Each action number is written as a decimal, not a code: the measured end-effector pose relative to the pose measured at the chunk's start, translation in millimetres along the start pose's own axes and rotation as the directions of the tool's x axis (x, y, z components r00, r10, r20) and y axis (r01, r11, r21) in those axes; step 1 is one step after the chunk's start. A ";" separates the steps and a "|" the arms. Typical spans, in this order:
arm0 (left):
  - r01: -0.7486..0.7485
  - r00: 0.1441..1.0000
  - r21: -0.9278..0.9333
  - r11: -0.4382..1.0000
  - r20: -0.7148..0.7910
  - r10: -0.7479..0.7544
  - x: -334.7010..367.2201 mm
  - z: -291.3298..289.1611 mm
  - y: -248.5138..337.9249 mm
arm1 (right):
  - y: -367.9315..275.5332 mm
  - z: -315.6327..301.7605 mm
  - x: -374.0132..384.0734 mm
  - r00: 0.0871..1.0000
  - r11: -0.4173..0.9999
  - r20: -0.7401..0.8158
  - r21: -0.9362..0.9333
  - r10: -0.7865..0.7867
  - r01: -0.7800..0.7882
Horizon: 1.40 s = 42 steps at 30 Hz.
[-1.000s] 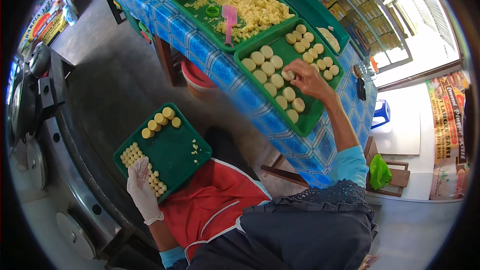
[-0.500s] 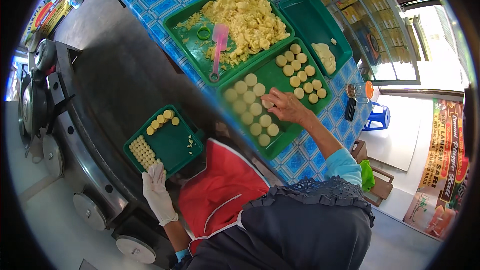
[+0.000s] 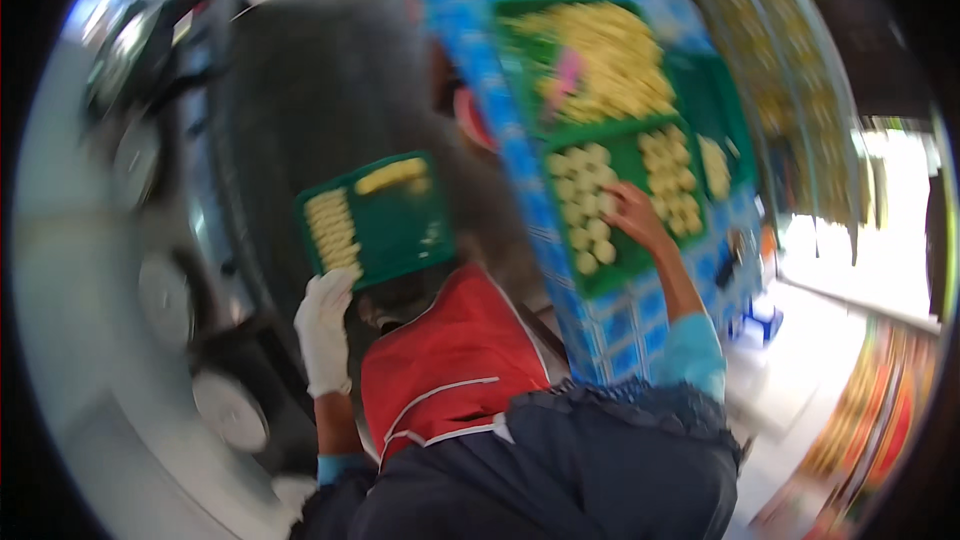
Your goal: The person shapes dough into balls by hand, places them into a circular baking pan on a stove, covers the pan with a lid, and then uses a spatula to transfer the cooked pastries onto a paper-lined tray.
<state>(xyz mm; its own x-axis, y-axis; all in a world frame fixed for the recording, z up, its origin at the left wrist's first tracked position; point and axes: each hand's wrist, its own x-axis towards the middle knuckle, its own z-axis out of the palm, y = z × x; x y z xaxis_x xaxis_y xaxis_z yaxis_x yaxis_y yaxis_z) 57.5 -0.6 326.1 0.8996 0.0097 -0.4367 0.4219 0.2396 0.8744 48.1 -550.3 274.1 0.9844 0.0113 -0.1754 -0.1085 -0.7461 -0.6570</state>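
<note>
My right hand (image 3: 635, 215) is bare and reaches over the green tray (image 3: 625, 265) on the table, its fingertips closed round a pale dough round (image 3: 606, 203) at the edge of the left group. Another group of rounds (image 3: 672, 180) fills that tray's right side. My left hand (image 3: 325, 320), in a white glove, is at the near left corner of a smaller green tray (image 3: 400, 230). Its fingers are bunched beside rows of small dough pieces (image 3: 332, 225); blur hides what they hold. A yellow row of thicker rounds (image 3: 390, 176) lies at that tray's far side.
A green tray of crumbly yellow dough (image 3: 615, 60) with a pink spatula (image 3: 568, 75) stands behind the rounds. Right of it, another green tray (image 3: 735, 105) holds a pale dough lump (image 3: 714, 168). A dark stove counter (image 3: 290, 110) lies left, with round lids (image 3: 230, 410) beyond.
The whole view has swung, so the table and trays appear farther right, and the picture is blurred. Both hands stay at the same trays, my right still at the left group of rounds.
</note>
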 end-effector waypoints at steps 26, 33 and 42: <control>-0.049 0.273 -0.339 0.939 -0.909 -0.314 -311.3 -336.3 -145.3 | -698.8 714.5 166.3 0.342 0.339 0.145 -0.043 -0.929 0.940; -0.154 0.022 -0.635 0.757 -0.768 -0.640 -373.3 -344.5 -222.2 | -721.4 775.8 225.6 0.467 0.352 0.411 -0.327 -0.782 0.877; -0.245 0.096 -0.714 0.656 -0.691 -0.717 -312.1 -349.4 -196.5 | -756.0 698.6 398.6 0.617 0.431 0.246 -0.529 -0.747 0.732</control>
<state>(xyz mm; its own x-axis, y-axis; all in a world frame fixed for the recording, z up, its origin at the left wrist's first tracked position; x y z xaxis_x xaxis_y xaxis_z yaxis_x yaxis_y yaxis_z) -345.7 288.5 216.7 -0.2943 0.5001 -0.8144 -0.0243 0.8480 0.5294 425.9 483.3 188.6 0.6548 0.7281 0.2027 0.7466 -0.6649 -0.0237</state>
